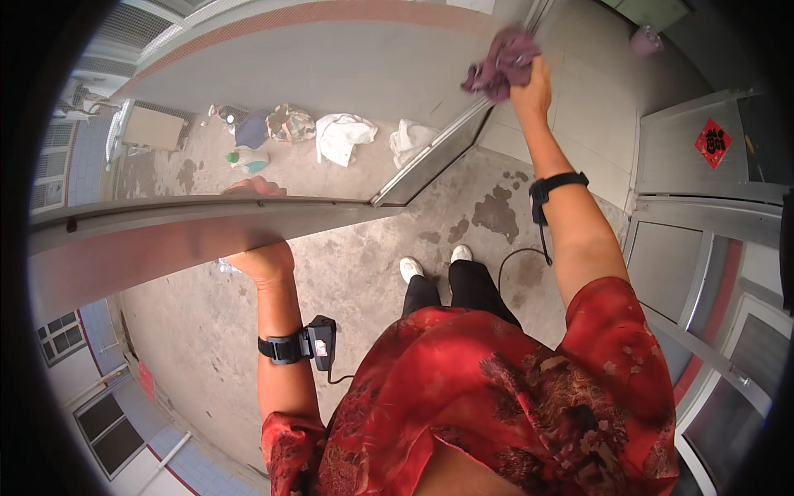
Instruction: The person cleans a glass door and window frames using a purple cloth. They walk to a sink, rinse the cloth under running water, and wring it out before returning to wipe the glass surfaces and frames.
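Note:
A crumpled purple cloth (pixel 505 65) is in my right hand (pixel 535 93), raised at the upper right against the frame edge of a glass door panel (pixel 347 62). My left hand (pixel 263 260) grips the metal edge of the same door (pixel 236 214) at the left, its fingertips showing over the top of the frame. Part of that hand is hidden behind the metal. Beyond the glass, or mirrored in it, white cloths (pixel 344 136), a camouflage-patterned cloth (pixel 290 123), a dark blue cloth (pixel 251 128) and a bottle with a green cap (pixel 247 159) lie on the ground.
Damp patches (pixel 495 214) mark the concrete floor before my feet. Another metal door (pixel 688 155) with a red diamond-shaped paper stands at the right. A pink bucket (pixel 646 39) is at the upper right. A black cable (pixel 515 254) hangs from my right forearm strap.

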A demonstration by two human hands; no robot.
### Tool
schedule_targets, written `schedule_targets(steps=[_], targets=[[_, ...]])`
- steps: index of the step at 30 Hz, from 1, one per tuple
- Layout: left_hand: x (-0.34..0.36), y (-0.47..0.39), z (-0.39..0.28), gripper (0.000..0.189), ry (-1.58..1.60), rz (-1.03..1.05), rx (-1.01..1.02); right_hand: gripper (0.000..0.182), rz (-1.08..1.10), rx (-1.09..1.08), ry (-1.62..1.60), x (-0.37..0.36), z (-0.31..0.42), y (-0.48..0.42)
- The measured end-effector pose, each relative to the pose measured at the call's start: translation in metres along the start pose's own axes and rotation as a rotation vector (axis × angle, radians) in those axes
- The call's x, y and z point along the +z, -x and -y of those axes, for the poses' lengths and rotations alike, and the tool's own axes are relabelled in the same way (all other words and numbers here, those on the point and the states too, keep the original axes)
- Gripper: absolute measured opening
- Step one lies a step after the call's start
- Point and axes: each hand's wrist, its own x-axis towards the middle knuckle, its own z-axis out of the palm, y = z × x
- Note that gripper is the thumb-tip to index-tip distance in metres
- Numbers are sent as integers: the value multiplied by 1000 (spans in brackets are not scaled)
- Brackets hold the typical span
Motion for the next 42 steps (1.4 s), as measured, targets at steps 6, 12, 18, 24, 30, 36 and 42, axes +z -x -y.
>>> schedule_targets(steps=[6, 12, 18, 24, 30, 36, 42], targets=[[-11, -4, 1, 36, -44, 64, 27, 44, 546, 337, 308, -24, -73, 64], [0, 0, 2, 37, -41, -36, 42, 64, 627, 415, 328, -32, -84, 59], [0, 1, 0, 37, -45, 2, 52, 60, 653, 211, 393, 17, -64, 44], [6, 3, -3, 34, -152, -19, 37, 62, 699, 238, 488, 71, -71, 40], [9, 11, 0, 34, -298, -122, 71, 62, 721, 345, 439, 94, -76, 54], [10, 8, 1, 34, -355, -104, 89, 64, 799, 187, 418, 80, -68, 63], [7, 6, 1, 35, -286, -94, 91, 57, 624, 197, 213, 50, -94, 55]])
